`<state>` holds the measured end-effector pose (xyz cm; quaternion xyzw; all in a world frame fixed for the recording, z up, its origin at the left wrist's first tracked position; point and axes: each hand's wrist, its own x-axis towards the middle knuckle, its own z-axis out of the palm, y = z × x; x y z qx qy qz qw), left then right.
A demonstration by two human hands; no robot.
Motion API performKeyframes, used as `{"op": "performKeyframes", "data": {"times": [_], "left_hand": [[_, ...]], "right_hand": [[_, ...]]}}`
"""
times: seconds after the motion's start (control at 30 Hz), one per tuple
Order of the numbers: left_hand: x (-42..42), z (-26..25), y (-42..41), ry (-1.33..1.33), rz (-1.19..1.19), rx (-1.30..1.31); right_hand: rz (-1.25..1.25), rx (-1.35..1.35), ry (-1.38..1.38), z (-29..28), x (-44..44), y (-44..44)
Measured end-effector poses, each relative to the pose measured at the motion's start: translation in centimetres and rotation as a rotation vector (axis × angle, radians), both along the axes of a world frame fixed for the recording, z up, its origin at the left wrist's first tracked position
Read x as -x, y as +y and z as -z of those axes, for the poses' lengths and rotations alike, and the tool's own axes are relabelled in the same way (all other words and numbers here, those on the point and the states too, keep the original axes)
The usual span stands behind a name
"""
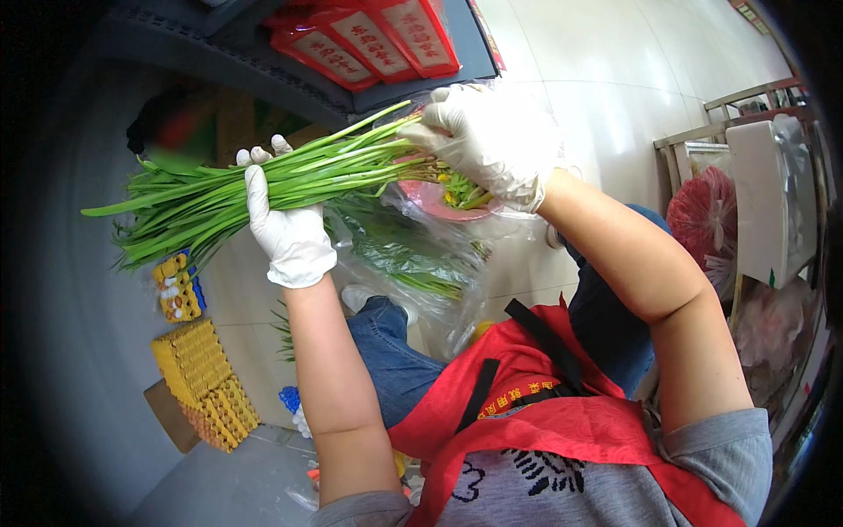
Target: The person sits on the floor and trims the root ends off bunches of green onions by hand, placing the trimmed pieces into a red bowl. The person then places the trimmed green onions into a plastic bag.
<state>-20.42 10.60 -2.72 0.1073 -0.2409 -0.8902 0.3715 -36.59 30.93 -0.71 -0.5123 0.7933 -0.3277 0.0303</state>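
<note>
A thick bunch of garlic chives (316, 174) lies across my left hand (286, 224), which wears a white glove and has its fingers curled round the stems. The green leaf tips hang out to the left, and the pale stem ends point right. At those ends my right hand (484, 141), also gloved, has its fingertips closed on some stems; part of the grip is hidden. Below the bunch, a clear plastic bag (421, 253) holds more green stalks. Partly behind my right hand is a pink basin (431, 201) with green and yellow trimmings in it.
Red packages (375, 46) sit on a dark shelf at the top. Stacked yellow egg trays (197, 369) stand at left, near a tray with a few eggs (176, 290). To the right, a metal rack (685, 138) stands by a white box (764, 197) and a red bag (705, 211).
</note>
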Motion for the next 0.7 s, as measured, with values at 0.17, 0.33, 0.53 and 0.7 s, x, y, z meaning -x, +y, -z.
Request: {"op": "performKeyframes", "data": {"times": [0.17, 0.33, 0.53, 0.7], "left_hand": [[0.6, -0.3, 0.5, 0.027, 0.028, 0.017], [1.3, -0.3, 0.9, -0.001, -0.03, 0.048], [1.4, -0.6, 0.8, -0.012, -0.069, 0.114], [1.6, -0.7, 1.7, 0.036, 0.027, 0.116]], "right_hand": [[-0.094, 0.333, -0.029, 2.9, -0.5, -1.0], [-0.121, 0.283, -0.041, 3.7, -1.0, -1.3], [-0.119, 0.232, -0.236, 3.7, -2.6, -1.0], [0.045, 0.279, -0.36, 3.1, -2.6, -1.9]]}}
